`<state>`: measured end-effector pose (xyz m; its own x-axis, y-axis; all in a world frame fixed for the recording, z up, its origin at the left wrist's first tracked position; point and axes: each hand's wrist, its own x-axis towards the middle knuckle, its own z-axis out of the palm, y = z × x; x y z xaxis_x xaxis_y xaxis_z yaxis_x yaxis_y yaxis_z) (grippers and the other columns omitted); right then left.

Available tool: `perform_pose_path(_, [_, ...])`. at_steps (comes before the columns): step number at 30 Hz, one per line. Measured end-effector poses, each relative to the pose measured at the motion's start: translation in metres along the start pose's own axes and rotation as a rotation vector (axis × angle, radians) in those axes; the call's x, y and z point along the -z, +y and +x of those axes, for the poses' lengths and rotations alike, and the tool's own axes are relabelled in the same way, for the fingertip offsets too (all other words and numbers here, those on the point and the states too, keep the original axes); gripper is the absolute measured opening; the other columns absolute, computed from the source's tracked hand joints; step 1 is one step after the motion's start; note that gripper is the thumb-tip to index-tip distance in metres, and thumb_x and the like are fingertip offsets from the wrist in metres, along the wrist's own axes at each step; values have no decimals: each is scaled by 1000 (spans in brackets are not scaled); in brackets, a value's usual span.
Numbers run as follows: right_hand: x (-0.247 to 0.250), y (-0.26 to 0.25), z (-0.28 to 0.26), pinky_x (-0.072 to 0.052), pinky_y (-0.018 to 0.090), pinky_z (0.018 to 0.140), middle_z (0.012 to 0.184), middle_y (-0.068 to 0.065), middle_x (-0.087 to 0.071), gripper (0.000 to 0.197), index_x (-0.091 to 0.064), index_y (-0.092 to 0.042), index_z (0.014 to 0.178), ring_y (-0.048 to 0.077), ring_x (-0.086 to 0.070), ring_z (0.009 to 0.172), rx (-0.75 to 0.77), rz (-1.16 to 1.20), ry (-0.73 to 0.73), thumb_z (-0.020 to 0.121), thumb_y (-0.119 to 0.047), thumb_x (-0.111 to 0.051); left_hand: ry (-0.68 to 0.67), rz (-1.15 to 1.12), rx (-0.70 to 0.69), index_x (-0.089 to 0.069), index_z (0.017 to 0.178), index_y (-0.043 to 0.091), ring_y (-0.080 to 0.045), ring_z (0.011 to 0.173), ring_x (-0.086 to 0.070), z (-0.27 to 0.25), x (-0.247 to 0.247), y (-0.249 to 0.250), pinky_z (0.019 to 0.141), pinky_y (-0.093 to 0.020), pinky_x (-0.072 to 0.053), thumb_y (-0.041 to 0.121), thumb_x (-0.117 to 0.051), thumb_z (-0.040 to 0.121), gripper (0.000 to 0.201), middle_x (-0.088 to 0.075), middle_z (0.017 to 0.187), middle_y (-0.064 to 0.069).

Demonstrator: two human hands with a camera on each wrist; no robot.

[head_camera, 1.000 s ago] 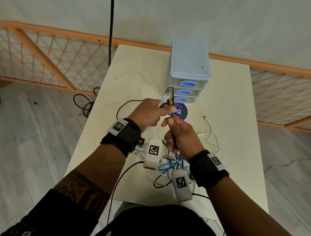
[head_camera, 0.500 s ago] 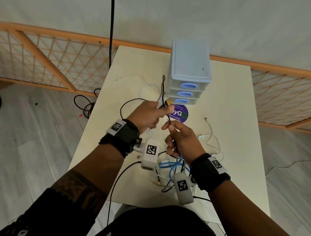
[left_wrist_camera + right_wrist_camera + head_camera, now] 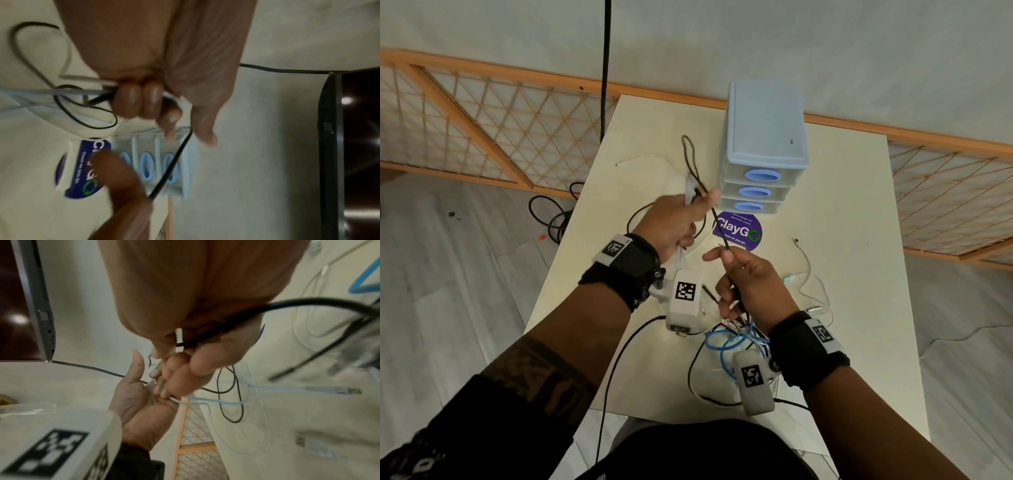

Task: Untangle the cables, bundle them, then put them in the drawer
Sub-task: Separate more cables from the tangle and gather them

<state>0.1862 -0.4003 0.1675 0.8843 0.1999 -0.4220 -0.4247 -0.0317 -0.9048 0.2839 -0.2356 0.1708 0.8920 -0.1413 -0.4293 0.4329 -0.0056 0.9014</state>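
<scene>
My left hand (image 3: 678, 222) is raised in front of the drawer unit (image 3: 763, 154), fingers curled round white cable ends (image 3: 690, 190) and a thin black cable (image 3: 717, 224). The black cable loops up beyond the fist and runs taut down to my right hand (image 3: 739, 277), which pinches it between thumb and fingers. In the left wrist view the curled fingers (image 3: 139, 99) clamp the white and black strands, with the three shut drawers (image 3: 156, 165) behind. In the right wrist view the black cable (image 3: 226, 321) passes through my right hand (image 3: 197, 356). A tangle with a blue cable (image 3: 722, 342) lies under my right wrist.
A white cable (image 3: 808, 270) with a USB plug trails on the table (image 3: 842, 205) to the right. A purple ClayGo sticker (image 3: 739, 229) sits before the drawers. A black cord (image 3: 606, 68) hangs at the back left; more cable coils on the floor (image 3: 551, 219). A wooden lattice rail borders the table.
My left hand has lifted up and away toward the drawers, pulling the black cable out into a longer loop. The right hand has stayed low, so the hands are farther apart.
</scene>
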Motion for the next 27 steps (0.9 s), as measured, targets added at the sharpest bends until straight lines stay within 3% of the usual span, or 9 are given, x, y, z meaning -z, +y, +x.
perform_pose_path(3, [-2, -5, 0, -42, 24, 45, 58, 9, -49, 30, -71, -28, 112, 23, -57, 43, 7, -1, 9, 106, -41, -45, -138, 159, 13, -67, 107, -9, -14, 52, -32, -8, -6, -7, 47, -25, -26, 39, -75, 95, 50, -46, 63, 3])
perform_pose_path(6, [-3, -3, 2, -37, 23, 43, 60, 8, -46, 34, -71, -23, 114, 21, -50, 40, 1, 43, 12, 107, -41, -43, 24, 126, -44, -65, 89, 4, -14, 49, -29, -4, -9, -3, 47, -26, -26, 32, -74, 96, 31, -37, 62, -2])
perform_pose_path(9, [-2, 4, 5, -34, 25, 47, 62, 7, -42, 33, -67, -8, 112, 20, -43, 41, -4, 102, 5, 108, -31, -45, 220, -44, -55, -64, 94, 8, -14, 50, -25, 3, -2, 5, 45, -25, -25, 32, -74, 97, 26, -32, 66, -1])
perform_pose_path(11, [0, 6, 5, -32, 26, 49, 62, 8, -40, 30, -66, -3, 109, 20, -40, 43, -2, 122, 4, 108, -25, -45, 252, -84, -60, -68, 97, 8, -13, 51, -25, 3, 2, 8, 46, -25, -25, 37, -74, 96, 30, -35, 69, -1])
perform_pose_path(14, [0, 4, 6, -31, 26, 47, 62, 8, -36, 27, -68, -10, 107, 18, -37, 43, 39, 102, 42, 108, -24, -45, 82, -23, -5, -67, 101, 7, -12, 52, -28, -2, 1, 5, 48, -25, -25, 41, -76, 93, 37, -40, 74, 0])
perform_pose_path(17, [-1, -1, 9, -30, 26, 46, 61, 8, -36, 27, -69, -16, 108, 18, -36, 42, 57, 94, 69, 109, -24, -43, -104, 90, 50, -65, 97, 5, -9, 48, -34, -10, -7, -5, 46, -23, -28, 32, -77, 94, 30, -50, 68, 1])
perform_pose_path(20, [-1, 0, 10, -31, 27, 48, 59, 4, -40, 27, -69, -15, 106, 19, -39, 41, 28, 111, 39, 108, -26, -44, 28, 103, -1, -65, 89, 7, -9, 47, -37, -8, -12, -2, 45, -22, -32, 27, -73, 97, 23, -52, 64, 2])
perform_pose_path(24, [0, 10, 5, -32, 26, 47, 58, 5, -42, 29, -68, -6, 102, 20, -41, 39, -6, 172, -10, 107, -24, -45, 271, -97, -54, -64, 86, 10, -8, 46, -31, 5, 0, 14, 44, -22, -29, 30, -74, 97, 25, -49, 71, 0])
perform_pose_path(27, [0, 10, 4, -32, 24, 45, 57, 4, -41, 31, -65, -4, 104, 19, -39, 38, 7, 181, 2, 108, -26, -43, 200, -118, -20, -66, 100, 7, -8, 47, -30, 5, 6, 17, 48, -22, -30, 35, -78, 93, 31, -58, 83, -3])
